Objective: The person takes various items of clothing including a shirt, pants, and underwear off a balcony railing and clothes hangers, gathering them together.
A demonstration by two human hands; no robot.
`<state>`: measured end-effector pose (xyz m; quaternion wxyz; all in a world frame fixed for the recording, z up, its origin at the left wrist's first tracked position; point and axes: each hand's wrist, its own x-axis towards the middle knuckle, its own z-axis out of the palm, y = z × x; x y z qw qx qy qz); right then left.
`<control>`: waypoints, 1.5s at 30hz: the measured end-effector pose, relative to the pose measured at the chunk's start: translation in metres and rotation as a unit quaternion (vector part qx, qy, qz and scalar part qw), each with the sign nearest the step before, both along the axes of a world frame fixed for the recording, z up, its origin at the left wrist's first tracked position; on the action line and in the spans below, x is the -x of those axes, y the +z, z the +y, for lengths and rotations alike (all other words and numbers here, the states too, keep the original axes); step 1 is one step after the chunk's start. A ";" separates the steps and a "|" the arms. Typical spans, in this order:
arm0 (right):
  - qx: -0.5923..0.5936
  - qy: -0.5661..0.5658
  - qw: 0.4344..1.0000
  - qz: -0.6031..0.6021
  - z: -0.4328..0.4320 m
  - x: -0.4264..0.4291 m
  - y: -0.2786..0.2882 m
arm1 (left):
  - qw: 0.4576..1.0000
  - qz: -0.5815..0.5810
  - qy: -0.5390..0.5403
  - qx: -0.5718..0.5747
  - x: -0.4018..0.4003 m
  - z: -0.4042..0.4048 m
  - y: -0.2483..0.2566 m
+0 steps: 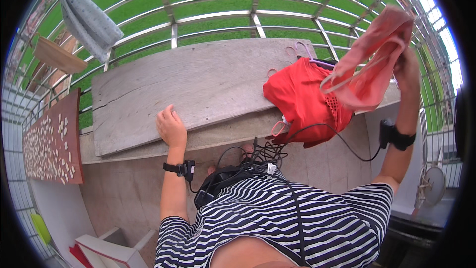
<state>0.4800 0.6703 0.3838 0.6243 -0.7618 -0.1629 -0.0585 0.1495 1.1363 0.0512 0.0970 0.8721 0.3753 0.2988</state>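
My right hand (407, 67) is raised at the right, gripping a pink garment (372, 65) that hangs in loops from it, with a thin light strap showing. Below and to the left of it, a pile of red clothing (303, 100) lies over the edge of a weathered wooden board (178, 82). A purple clothes hanger (316, 61) pokes out of the pile's far side, and a pink hanger end (278, 128) shows at its near side. My left hand (171, 125) holds nothing; its fingers are loosely bent by the board's front edge.
Metal railing bars (219, 15) run behind the board. At the left, a patterned cloth (87, 22) and a tan cloth (59, 56) hang on them, near a brown board (55, 145) with many pale pieces. Black cables (266, 152) tangle at my waist; one reaches my right wrist.
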 end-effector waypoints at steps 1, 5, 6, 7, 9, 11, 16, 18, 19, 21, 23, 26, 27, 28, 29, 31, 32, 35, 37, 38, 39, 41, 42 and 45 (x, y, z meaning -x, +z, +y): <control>-0.105 0.024 0.988 0.114 0.006 0.014 -0.025 | 1.000 0.005 0.013 -0.005 0.008 0.001 0.000; -0.096 -0.002 0.965 0.244 -0.011 0.042 -0.115 | 1.000 0.000 0.006 0.007 0.008 0.001 -0.007; -0.113 -0.001 0.952 0.283 -0.010 0.045 -0.136 | 1.000 0.006 0.001 0.011 0.011 0.003 -0.002; -0.129 0.002 0.938 0.321 -0.008 0.046 -0.160 | 1.000 0.009 -0.003 0.013 0.012 0.004 0.001; -0.134 0.012 0.925 0.354 -0.043 0.017 -0.232 | 0.999 0.003 -0.026 0.023 0.004 0.002 0.001; -0.077 -0.052 0.935 0.341 0.010 0.042 -0.248 | 1.000 0.012 -0.003 0.022 0.018 0.012 -0.001; 0.704 0.058 0.693 -0.146 -0.030 0.013 -0.244 | 0.985 -0.086 -0.131 0.076 0.033 0.031 -0.013; 0.705 0.031 0.693 -0.146 -0.010 0.023 -0.219 | 0.974 -0.145 -0.143 0.101 0.042 0.034 -0.011; 0.644 0.001 0.759 -0.092 0.010 0.037 -0.199 | 0.966 -0.179 -0.154 0.106 0.043 0.032 -0.003; 0.494 -0.050 0.864 0.083 0.085 0.097 -0.143 | 0.957 -0.199 -0.168 0.131 0.059 0.032 0.016; 0.462 -0.017 0.885 0.055 0.115 0.118 -0.121 | 0.951 -0.217 -0.169 0.138 0.072 0.032 0.030; 0.417 0.067 0.906 0.020 0.162 0.139 -0.099 | 0.948 -0.227 -0.164 0.151 0.091 0.039 0.034; 0.404 0.116 0.907 0.010 0.182 0.148 -0.091 | 0.950 -0.220 -0.157 0.156 0.097 0.041 0.035; 0.410 0.135 0.902 0.012 0.207 0.164 -0.079 | 0.952 -0.222 -0.147 0.152 0.104 0.044 0.034; 0.409 0.141 0.901 0.006 0.225 0.175 -0.070 | 0.953 -0.222 -0.137 0.157 0.107 0.046 0.033; 0.430 0.208 0.878 -0.023 0.254 0.186 -0.060 | 0.955 -0.222 -0.117 0.157 0.115 0.049 0.035; 0.421 0.226 0.878 -0.023 0.264 0.186 -0.058 | 0.955 -0.224 -0.107 0.164 0.117 0.050 0.037; 0.409 0.312 0.857 -0.033 0.302 0.190 -0.048 | 0.960 -0.214 -0.072 0.165 0.129 0.050 0.037; 0.392 0.329 0.859 -0.029 0.322 0.190 -0.045 | 0.968 -0.201 -0.061 0.140 0.137 0.060 0.044; 0.382 0.358 0.852 -0.027 0.331 0.187 -0.046 | 0.970 -0.185 -0.051 0.147 0.141 0.062 0.045; 0.374 0.388 0.842 -0.022 0.341 0.186 -0.048 | 0.973 -0.167 -0.040 0.157 0.147 0.063 0.047; 0.365 0.404 0.838 -0.029 0.359 0.192 -0.047 | 0.975 -0.158 -0.026 0.154 0.154 0.069 0.052; 0.372 0.416 0.830 -0.029 0.367 0.195 -0.046 | 0.975 -0.153 -0.020 0.160 0.156 0.071 0.054; 0.384 0.434 0.815 -0.029 0.389 0.206 -0.041 | 0.977 -0.144 -0.019 0.157 0.160 0.085 0.052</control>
